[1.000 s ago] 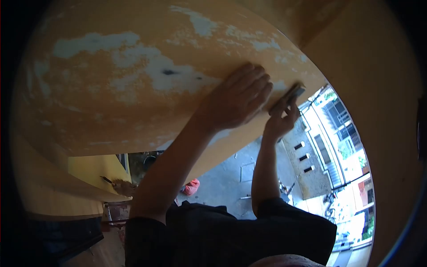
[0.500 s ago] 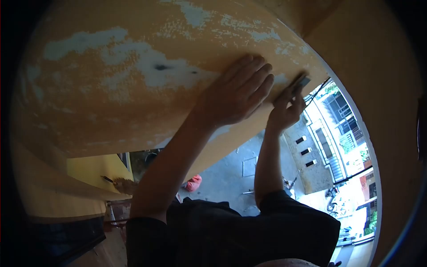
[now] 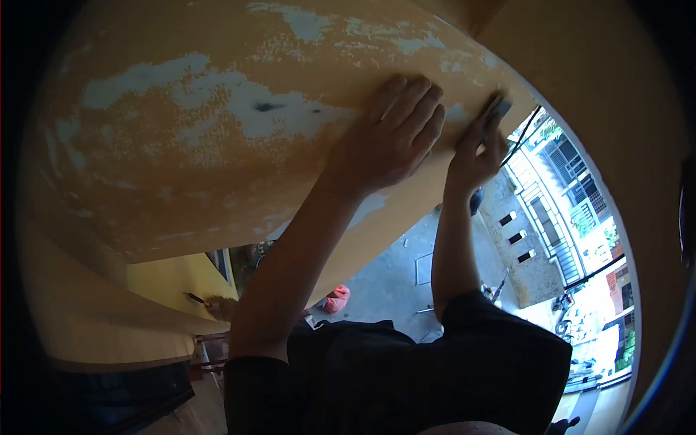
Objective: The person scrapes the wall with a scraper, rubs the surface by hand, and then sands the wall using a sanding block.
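My left hand lies flat, palm down, on an orange-painted wall surface with white patches where the paint has come off. It holds nothing. Just to its right, my right hand grips a small dark scraper whose blade is pressed against the wall near its curved edge. Both forearms reach up from my dark sleeves at the bottom of the view.
Far below, past the wall's edge, lies a grey paved yard with a red object, a fence and gate, and a street. A yellow wall with a brush-like tool shows at lower left.
My right hand has pushed the scraper up and to the right along the wall's edge. My left hand stays flat on the wall, and the view has shifted slightly.
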{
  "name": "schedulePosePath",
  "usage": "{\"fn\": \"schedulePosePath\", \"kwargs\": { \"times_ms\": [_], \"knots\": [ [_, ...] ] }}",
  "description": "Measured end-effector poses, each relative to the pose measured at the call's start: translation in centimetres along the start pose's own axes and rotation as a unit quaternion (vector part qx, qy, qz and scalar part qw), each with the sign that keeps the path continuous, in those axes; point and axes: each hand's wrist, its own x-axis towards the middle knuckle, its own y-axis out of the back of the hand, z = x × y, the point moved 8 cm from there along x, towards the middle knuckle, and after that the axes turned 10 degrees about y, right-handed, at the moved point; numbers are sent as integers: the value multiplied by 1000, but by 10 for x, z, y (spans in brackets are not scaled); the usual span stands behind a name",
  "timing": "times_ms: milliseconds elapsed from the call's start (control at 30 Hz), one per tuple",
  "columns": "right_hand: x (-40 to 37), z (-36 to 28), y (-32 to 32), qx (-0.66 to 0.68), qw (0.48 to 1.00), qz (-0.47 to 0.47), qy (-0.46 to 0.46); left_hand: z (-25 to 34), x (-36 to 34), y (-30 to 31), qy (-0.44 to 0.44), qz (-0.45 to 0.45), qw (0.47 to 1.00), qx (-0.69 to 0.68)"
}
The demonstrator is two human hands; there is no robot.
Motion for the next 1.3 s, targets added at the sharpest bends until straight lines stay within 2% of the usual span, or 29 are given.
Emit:
{"fn": "schedulePosePath", "kwargs": {
  "times_ms": [33,67,133,167,267,333,400,467,500,600,667,733,867,900,933,967,1000,1067,1133,1200,1233,1267,1300],
  "knots": [
    [13,-2,-1,-8,999,13,-40,5,-2,0,-10,9,1000,25],
    [9,-2,3,-12,999,6,-40,6,-2,-3,-4,6,1000,20],
    [-6,1,5,44,994,-18,-101,6,-1,-1,-1,22,999,30],
    [-17,11,3,25,999,-25,-36,5,1,0,-5,22,999,42],
    [23,4,-5,3,998,20,-56,4,0,-4,-2,13,999,32],
    [16,6,3,15,998,-10,-68,6,2,-4,-19,33,999,24],
    [-7,-6,16,42,995,-26,-92,8,1,-7,-18,6,1000,9],
    [-48,-28,34,81,988,-117,-61,3,0,-5,-18,-2,1000,10],
    [-61,-35,45,90,987,-114,-61,1,0,-5,-14,-4,1000,-13],
    [-97,-36,69,142,944,-219,-202,2,-6,0,7,-3,996,-90],
    [-98,-39,83,160,930,-235,-232,6,-17,8,17,6,991,-130],
    [-97,-41,92,165,933,-225,-227,-2,-54,17,108,11,980,-164],
    [-117,-13,108,162,941,-204,-218,-6,-150,51,249,-33,945,-209],
    [-122,-12,111,174,920,-215,-278,-6,-171,67,269,-39,944,-188],
    [-129,-12,111,182,895,-230,-336,-10,-195,79,326,-73,923,-193],
    [-133,-12,111,203,902,-212,-316,-12,-220,90,383,-103,896,-199],
    [-131,-24,110,224,889,-221,-333,-15,-244,107,402,-106,892,-180],
    [-141,-33,103,214,867,-274,-357,-20,-296,144,452,-125,875,-125],
    [-157,-41,91,246,842,-289,-383,-28,-341,184,545,-148,819,-97],
    [-157,-53,80,281,829,-296,-382,-29,-369,216,558,-171,812,-30],
    [-163,-52,75,317,823,-271,-386,-28,-358,227,548,-177,818,-2],
    [-174,-45,72,295,818,-297,-394,-25,-345,232,534,-184,825,20],
    [-165,-55,70,278,835,-285,-379,-22,-337,227,523,-184,832,1]
  ]
}}
